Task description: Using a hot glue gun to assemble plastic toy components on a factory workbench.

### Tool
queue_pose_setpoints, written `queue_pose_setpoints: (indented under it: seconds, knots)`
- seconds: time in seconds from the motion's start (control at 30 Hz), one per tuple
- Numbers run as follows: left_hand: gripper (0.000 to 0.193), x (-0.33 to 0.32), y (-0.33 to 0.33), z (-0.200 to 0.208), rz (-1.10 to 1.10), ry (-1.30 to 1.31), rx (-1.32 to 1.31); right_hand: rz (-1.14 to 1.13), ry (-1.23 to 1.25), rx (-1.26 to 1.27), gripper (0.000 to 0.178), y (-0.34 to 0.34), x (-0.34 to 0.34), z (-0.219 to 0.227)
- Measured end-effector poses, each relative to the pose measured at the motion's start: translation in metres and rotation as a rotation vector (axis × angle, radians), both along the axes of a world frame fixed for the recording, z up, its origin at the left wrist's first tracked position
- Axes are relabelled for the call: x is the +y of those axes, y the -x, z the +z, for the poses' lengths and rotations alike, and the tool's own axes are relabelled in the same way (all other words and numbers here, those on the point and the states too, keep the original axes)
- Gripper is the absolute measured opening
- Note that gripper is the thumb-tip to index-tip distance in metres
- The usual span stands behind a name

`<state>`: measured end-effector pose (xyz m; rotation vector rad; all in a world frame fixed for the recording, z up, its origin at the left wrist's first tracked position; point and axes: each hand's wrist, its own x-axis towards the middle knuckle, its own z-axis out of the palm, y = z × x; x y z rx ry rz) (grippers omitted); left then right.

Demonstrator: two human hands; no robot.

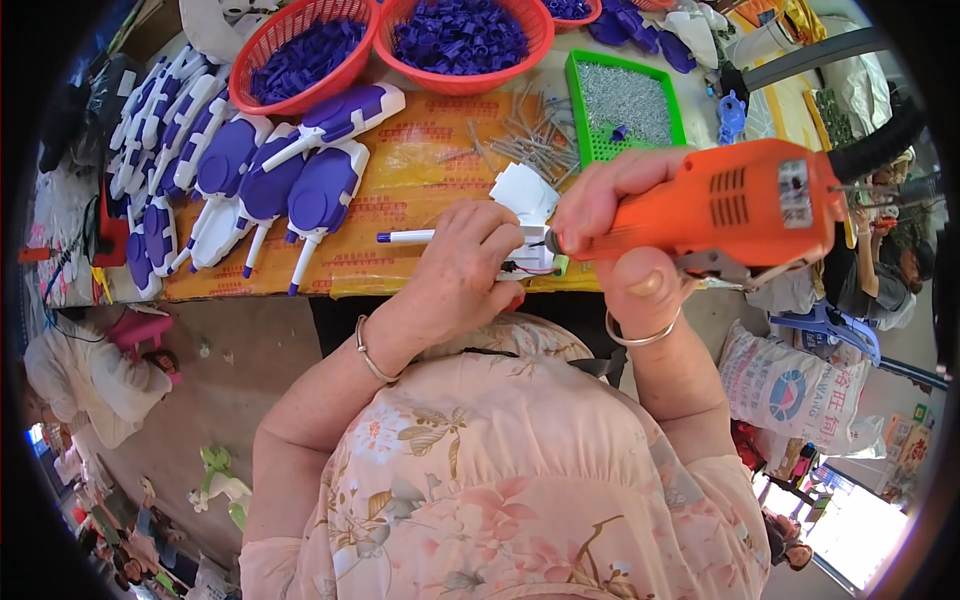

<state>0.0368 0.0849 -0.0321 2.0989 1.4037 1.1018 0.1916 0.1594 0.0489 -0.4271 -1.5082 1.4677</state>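
Left hand (465,255): fingers bent over and closed on a white plastic unit (530,257), at the table's (410,160) near edge in front of the person. Right hand (600,205): wrapped around an orange power screwdriver (735,210), its tip at the unit. Beyond: green tray (576,95) of small metal pieces, red baskets (463,82) of purple parts. Purple-and-white units (320,190) piled left.
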Motion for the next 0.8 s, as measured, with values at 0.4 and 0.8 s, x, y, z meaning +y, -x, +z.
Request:
queue_pose_setpoints:
  seconds: [0.4,0.8]
  knots:
    - [0.017,0.037,-0.02,0.005,-0.034,-0.118,-0.087,-0.126,0.021,0.12,0.058,-0.013,0.005,0.017]
    - [0.012,0.023,0.039,0.029,0.277,-0.132,-0.104,-0.45,-0.282,-0.152,0.074,-0.037,0.018,0.002]
